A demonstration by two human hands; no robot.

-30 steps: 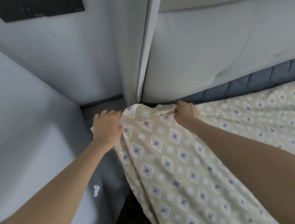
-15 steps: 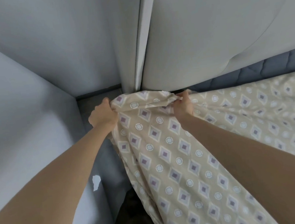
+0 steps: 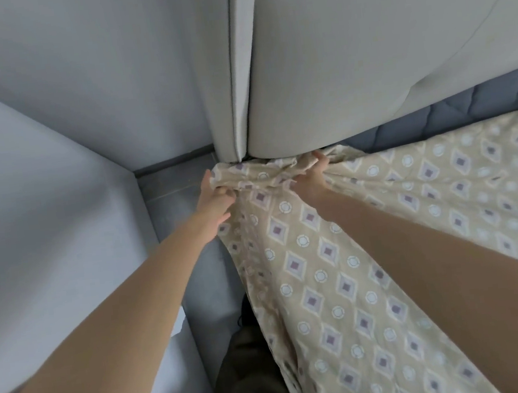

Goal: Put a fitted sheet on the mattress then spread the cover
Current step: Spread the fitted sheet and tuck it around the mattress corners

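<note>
Here the beige diamond-and-circle sheet point(image 3: 322, 253) bunches at the headboard point(image 3: 364, 55) corner.

Grey walls point(image 3: 75, 71) meet grey floor point(image 3: 174, 189) beside padded headboard point(image 3: 364, 55).

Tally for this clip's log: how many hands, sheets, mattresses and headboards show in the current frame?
Beige fitted sheet with purple diamonds and white rings: 1
Dark blue quilted mattress: 1
Pale grey padded headboard: 1
Hands: 2, left hand and right hand, both gripping the sheet's bunched edge
Total: 5
</note>
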